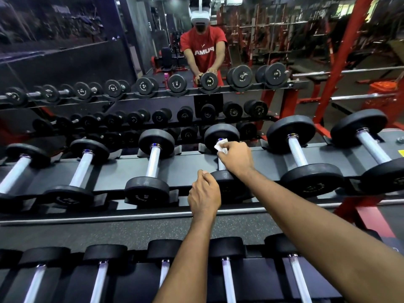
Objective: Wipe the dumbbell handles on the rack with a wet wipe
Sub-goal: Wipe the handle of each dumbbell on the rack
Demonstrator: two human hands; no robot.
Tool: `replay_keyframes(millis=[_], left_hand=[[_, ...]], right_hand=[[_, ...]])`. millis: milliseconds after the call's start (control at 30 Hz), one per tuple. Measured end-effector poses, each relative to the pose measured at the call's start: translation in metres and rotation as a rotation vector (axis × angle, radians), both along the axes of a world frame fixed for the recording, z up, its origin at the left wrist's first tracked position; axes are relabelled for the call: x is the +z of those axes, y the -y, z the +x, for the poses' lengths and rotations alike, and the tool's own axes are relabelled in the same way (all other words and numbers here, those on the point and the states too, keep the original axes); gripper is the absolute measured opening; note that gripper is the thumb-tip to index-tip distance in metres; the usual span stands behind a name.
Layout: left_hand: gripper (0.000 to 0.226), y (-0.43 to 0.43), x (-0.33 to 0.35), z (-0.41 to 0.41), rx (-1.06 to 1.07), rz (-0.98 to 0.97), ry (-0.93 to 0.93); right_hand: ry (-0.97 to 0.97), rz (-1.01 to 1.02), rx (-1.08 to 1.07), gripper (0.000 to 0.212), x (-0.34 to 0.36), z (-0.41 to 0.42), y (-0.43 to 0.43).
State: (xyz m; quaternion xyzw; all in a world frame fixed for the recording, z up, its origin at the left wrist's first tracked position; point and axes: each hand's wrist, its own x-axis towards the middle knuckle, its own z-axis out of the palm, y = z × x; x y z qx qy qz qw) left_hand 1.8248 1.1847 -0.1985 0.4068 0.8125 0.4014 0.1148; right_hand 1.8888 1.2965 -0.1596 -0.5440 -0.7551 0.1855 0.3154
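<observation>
Gym mirror (65,51) rises behind a dark metal rack (262,158), where rows of weights with round black rubber heads and knurled silver bars lie in cradles. On the upper tier, the right hand (237,158) grips a crumpled white wet wipe (220,146) around the far end of one dumbbell (220,134) handle (222,165). The left hand (204,193) curls over its near head.

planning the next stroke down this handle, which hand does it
Right. The right hand holds the wet wipe on the far end of the handle and can likely slide it toward the near head; the left hand grips that head and has no wipe.
</observation>
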Motion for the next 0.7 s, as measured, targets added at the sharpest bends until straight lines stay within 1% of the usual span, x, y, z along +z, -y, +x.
replay_keyframes(millis=[67, 233, 367, 500, 600, 700], left_hand=[[0.034, -0.001, -0.001, -0.001, -0.005, 0.015, -0.011], [0.035, -0.001, -0.002, -0.001, 0.002, 0.005, -0.027], [0.035, -0.001, -0.001, -0.001, -0.001, -0.001, -0.033], [0.035, 0.0, -0.001, -0.001, -0.01, -0.003, -0.026], [0.035, 0.0, 0.0, -0.001, -0.011, -0.003, -0.027], [0.036, 0.0, 0.0, 0.0, -0.004, -0.013, -0.031]], right_hand=[[0.003, 0.048, -0.006, 0.023, 0.002, 0.0, 0.002], [0.109, 0.039, 0.013, 0.022, 0.007, 0.002, 0.005], [0.118, 0.061, 0.029, 0.024, 0.009, 0.0, 0.008], [0.185, 0.054, 0.06, 0.025, 0.011, -0.001, 0.006], [0.193, 0.099, 0.04, 0.035, 0.012, -0.002, 0.01], [0.201, 0.091, 0.031, 0.032, 0.013, 0.0, 0.011]])
